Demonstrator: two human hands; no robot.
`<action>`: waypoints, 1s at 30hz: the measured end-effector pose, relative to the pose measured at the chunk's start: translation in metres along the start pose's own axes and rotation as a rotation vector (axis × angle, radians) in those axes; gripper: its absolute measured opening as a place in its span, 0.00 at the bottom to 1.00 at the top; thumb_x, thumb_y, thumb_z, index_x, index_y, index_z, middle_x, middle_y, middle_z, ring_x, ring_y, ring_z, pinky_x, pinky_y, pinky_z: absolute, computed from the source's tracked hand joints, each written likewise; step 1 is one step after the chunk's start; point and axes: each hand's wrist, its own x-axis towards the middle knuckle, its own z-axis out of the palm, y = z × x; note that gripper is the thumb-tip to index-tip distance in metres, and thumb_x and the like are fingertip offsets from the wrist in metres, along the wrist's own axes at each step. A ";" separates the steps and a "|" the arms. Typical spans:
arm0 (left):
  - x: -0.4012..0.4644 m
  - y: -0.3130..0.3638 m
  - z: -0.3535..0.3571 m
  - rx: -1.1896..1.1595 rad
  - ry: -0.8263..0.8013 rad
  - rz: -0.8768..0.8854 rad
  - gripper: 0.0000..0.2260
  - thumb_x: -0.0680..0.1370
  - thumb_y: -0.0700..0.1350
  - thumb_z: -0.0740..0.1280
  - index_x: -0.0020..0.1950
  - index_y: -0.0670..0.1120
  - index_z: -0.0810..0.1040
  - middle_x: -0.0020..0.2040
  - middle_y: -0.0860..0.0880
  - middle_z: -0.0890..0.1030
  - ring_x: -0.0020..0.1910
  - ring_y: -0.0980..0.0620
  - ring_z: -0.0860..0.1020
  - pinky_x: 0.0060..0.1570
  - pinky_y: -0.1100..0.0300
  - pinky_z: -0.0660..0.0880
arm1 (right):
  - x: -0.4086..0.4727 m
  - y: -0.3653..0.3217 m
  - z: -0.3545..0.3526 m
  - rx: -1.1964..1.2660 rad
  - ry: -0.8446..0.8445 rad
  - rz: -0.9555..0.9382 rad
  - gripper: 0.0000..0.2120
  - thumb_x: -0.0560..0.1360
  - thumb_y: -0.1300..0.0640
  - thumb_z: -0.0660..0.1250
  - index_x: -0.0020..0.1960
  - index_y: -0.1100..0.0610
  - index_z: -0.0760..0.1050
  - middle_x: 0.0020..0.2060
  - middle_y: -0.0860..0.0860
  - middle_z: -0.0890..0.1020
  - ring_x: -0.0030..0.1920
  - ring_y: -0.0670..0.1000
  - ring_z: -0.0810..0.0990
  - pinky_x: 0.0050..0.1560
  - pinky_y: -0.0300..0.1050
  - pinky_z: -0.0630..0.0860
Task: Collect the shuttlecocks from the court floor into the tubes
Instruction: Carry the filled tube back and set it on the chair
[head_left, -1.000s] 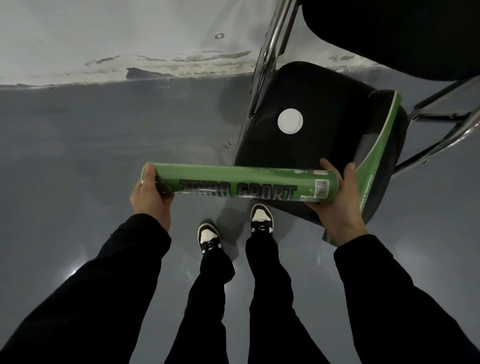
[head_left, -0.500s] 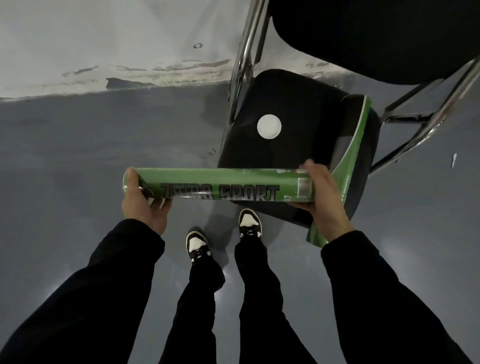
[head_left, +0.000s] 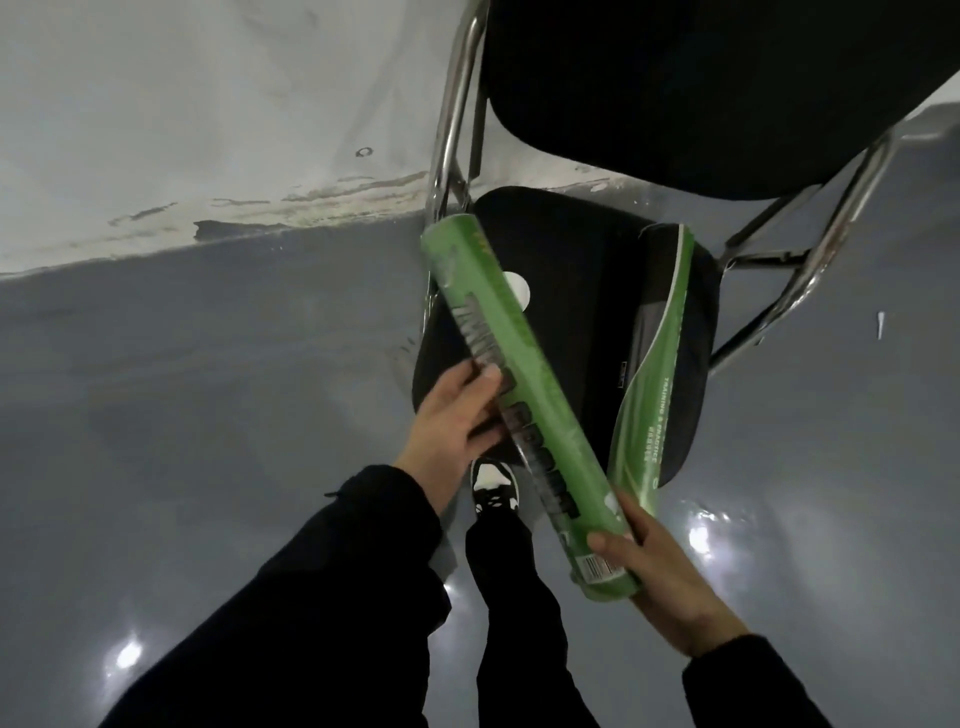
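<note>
A single head-worn view looks steeply down, close over the floor (head_left: 208, 415).

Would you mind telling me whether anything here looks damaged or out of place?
Yes: the wall's base is scuffed and peeling where it meets the grey floor, and a small white scrap, possibly a feather, lies on the floor at.

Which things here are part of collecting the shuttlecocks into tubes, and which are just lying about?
Part of the job:
- green tube, held by the left hand at its middle and the right hand at its near end
- second green tube lying on the chair seat
- white cap on the seat, probably a tube lid

Just lying about:
- black chair
- small white scrap on the floor, too small to identify
</note>
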 end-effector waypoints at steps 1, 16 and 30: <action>-0.001 -0.006 0.008 0.070 -0.028 -0.031 0.18 0.83 0.49 0.68 0.72 0.49 0.75 0.57 0.51 0.87 0.59 0.52 0.84 0.63 0.50 0.80 | 0.001 0.007 0.002 0.048 0.067 -0.014 0.46 0.53 0.41 0.87 0.68 0.48 0.77 0.59 0.55 0.85 0.56 0.58 0.85 0.59 0.59 0.80; 0.036 -0.074 0.009 0.664 -0.183 -0.137 0.24 0.87 0.48 0.61 0.82 0.58 0.62 0.84 0.47 0.62 0.82 0.48 0.62 0.81 0.46 0.60 | 0.110 0.029 0.058 -0.216 0.587 -0.072 0.28 0.76 0.52 0.74 0.72 0.47 0.65 0.54 0.48 0.83 0.53 0.48 0.83 0.53 0.45 0.78; 0.031 -0.072 0.041 0.711 -0.129 -0.104 0.44 0.69 0.69 0.64 0.83 0.55 0.63 0.83 0.50 0.65 0.80 0.52 0.65 0.80 0.47 0.61 | 0.074 0.000 0.020 -0.576 0.998 -0.509 0.17 0.74 0.59 0.68 0.63 0.52 0.79 0.69 0.53 0.71 0.71 0.55 0.69 0.70 0.59 0.71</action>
